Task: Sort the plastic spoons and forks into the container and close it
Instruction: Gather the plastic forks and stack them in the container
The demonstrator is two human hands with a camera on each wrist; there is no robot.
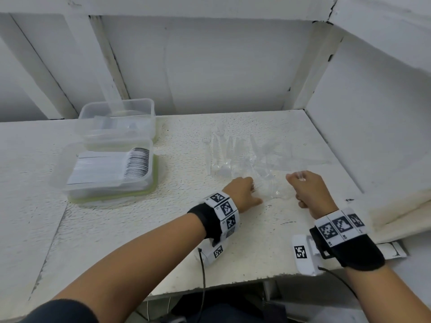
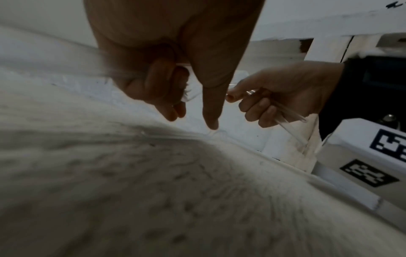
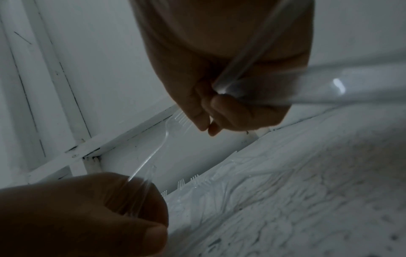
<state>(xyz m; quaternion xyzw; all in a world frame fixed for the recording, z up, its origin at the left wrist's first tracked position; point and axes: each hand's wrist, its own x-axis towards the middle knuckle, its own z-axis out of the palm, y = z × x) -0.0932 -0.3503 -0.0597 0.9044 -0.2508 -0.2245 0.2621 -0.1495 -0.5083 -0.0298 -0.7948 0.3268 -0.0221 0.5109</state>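
Note:
A loose pile of clear plastic forks and spoons (image 1: 242,157) lies on the white table, right of centre. My left hand (image 1: 255,185) is at the pile's near edge with its fingers curled round a few clear forks (image 3: 153,153), tines pointing away. My right hand (image 1: 296,178) grips a bundle of clear cutlery handles (image 2: 285,111); I cannot tell whether they are forks or spoons. At the left, a clear container (image 1: 70,183) holds a neat stack of spoons. A second clear container (image 1: 151,108) behind it holds some clear cutlery.
The near container sits on a green-rimmed lid (image 1: 112,199). White walls close the table at the back and right. A folded white cloth (image 1: 396,213) lies by the right edge. The table's front edge runs just under my wrists.

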